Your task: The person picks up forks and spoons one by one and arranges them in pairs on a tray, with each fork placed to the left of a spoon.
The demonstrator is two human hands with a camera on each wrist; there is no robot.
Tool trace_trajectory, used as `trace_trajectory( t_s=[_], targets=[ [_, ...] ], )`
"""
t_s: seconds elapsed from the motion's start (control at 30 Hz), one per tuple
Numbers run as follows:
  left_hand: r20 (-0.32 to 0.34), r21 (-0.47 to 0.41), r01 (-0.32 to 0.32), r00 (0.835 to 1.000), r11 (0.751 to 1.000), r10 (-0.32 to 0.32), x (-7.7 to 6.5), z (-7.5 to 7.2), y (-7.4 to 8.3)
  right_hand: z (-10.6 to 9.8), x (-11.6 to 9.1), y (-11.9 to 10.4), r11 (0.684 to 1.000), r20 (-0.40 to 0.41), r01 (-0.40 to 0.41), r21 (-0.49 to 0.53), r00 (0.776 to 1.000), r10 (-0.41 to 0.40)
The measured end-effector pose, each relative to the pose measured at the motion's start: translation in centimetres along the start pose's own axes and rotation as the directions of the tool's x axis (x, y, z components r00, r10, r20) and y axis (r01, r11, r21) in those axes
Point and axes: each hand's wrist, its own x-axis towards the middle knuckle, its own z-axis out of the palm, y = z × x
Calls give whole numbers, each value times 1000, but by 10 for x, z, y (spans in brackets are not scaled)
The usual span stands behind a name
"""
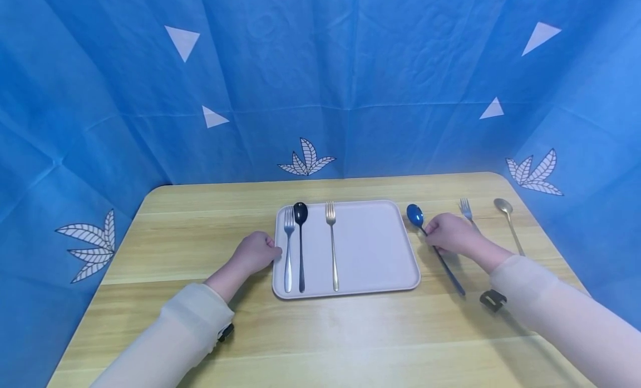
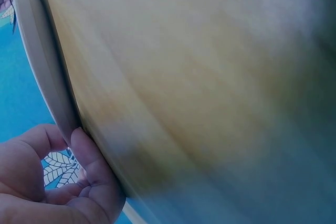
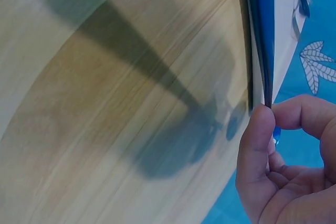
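A pale lilac tray (image 1: pixel 373 249) lies on the wooden table. My left hand (image 1: pixel 257 251) pinches its left rim between thumb and finger, as the left wrist view shows with the tray edge (image 2: pixel 44 61) in the grip. To the right of the tray, my right hand (image 1: pixel 453 232) pinches the dark handle of a blue spoon (image 1: pixel 415 214), which slants with its bowl away from me. On the tray's left part are a silver fork (image 1: pixel 289 226), a black spoon (image 1: pixel 300 212) and, nearer the middle, a gold fork (image 1: pixel 331 215).
Beyond my right hand lie a bluish fork (image 1: pixel 466 209), its handle partly hidden by the hand, and a gold-toned spoon (image 1: pixel 503 205) near the right edge of the table (image 1: pixel 350 343). A blue patterned curtain (image 1: pixel 320 70) hangs behind and at both sides.
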Motion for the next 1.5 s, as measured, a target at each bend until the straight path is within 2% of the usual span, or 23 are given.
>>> trace_trajectory(
  t_s=[0.23, 1.0, 1.5],
  targets=[
    [-5, -5, -12, 1000, 1000, 12, 0, 1, -1, 3, 1, -4, 1000, 10, -13, 21, 1000, 13],
    [-23, 5, -14, 1000, 1000, 14, -2, 3, 1, 16, 7, -21, 997, 9, 19, 73, 1000, -20],
    [-22, 15, -19, 1000, 1000, 19, 1, 5, 1, 27, 16, -47, 993, 8, 67, 101, 998, -68]
  ],
)
